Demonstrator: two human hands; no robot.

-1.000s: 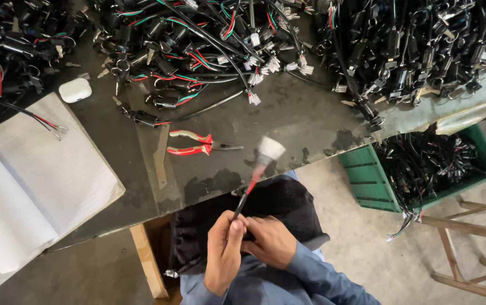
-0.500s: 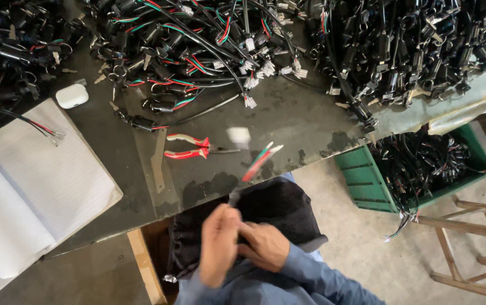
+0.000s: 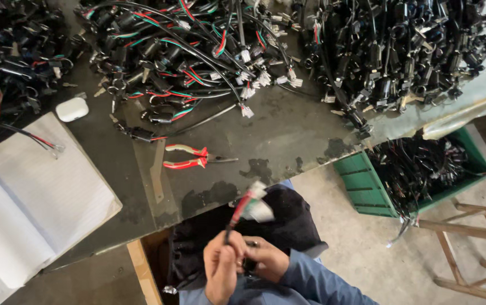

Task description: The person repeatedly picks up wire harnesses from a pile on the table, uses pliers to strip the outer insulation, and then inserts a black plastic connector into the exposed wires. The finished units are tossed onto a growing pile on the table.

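Below the table edge my left hand (image 3: 222, 268) and my right hand (image 3: 265, 261) are closed together on a short wire harness (image 3: 242, 208). The harness has red and green wires and white plug connectors at its upper end, which is blurred. A black part sits between my fingers. Red-handled pliers (image 3: 189, 157) lie on the dark tabletop (image 3: 288, 135) above my hands. Behind them spreads a large heap of similar black, red and green harnesses (image 3: 186, 51).
An open white notebook (image 3: 34, 203) lies at the left, a small white case (image 3: 72, 109) beside it. A second heap of black cable parts (image 3: 401, 45) fills the right. A green crate (image 3: 367, 186) of harnesses stands on the floor, a wooden frame (image 3: 474, 248) near it.
The harness in my hands has swung down and nearer to me, its connector end now below the table edge. My hands shifted slightly right and lower.
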